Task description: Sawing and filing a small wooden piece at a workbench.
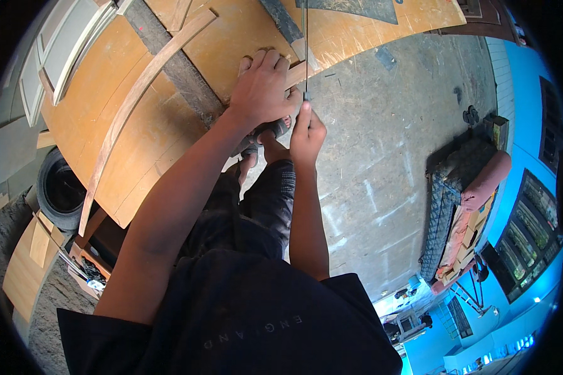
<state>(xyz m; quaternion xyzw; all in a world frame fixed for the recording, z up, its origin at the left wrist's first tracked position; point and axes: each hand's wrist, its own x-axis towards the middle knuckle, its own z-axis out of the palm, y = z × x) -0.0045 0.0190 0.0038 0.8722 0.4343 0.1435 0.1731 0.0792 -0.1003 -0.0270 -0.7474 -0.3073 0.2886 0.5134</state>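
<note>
My left hand (259, 87) is clamped over a narrow wooden strip (298, 74), its fingers curled at the strip's far side. The strip's end sticks out past the edge of a tan plywood tabletop (350, 34). Just to the right, my right hand (307, 133) is closed round the near end of a long, thin hand saw (306, 56), seen almost edge-on. Its blade runs straight away from me, across the strip close to my left thumb. The saw's handle is mostly hidden in my fingers, and whether the blade has cut into the wood cannot be seen.
A long wooden batten (128, 119) lies across the tabletop's left part, near a dark beam (181, 72). White framed panels (69, 50) lean at far left. Below them are a tyre (59, 187) and boards (34, 262). My sandalled feet stand under the table edge. A padded sofa (441, 219) stands right.
</note>
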